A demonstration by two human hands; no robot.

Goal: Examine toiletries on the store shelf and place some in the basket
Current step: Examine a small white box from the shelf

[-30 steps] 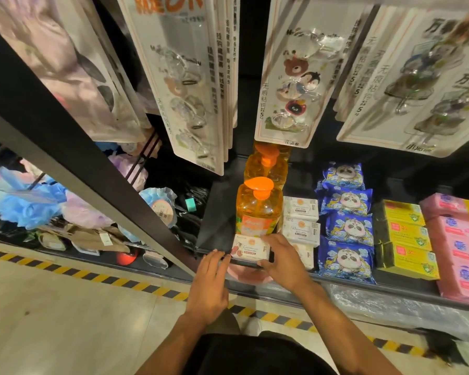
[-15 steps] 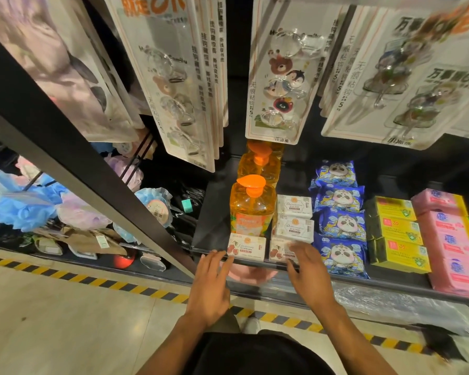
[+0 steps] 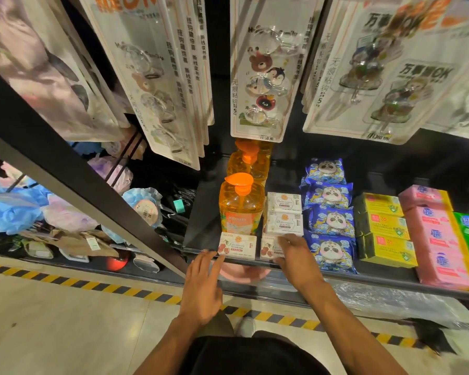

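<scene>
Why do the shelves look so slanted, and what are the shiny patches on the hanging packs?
Head view: the wide-angle lens slants the shelf post and fans the hanging packs outward; shop light glares off their clear plastic; the top right corner is blurred, the soap boxes look sharp.

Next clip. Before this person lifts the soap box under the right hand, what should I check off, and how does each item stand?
1. Right hand on the right soap box: ok, fingers lie over it.
2. Grip closed round that box: cannot tell, the hand hides most of it.
3. Left hand free: ok, fingers straight, holding nothing, tips near the left soap box.
4. Pump bottle out of the way: ok, it stands behind the left soap box.
5. Basket ready: cannot tell, only a pink rounded thing shows below the shelf.
</scene>
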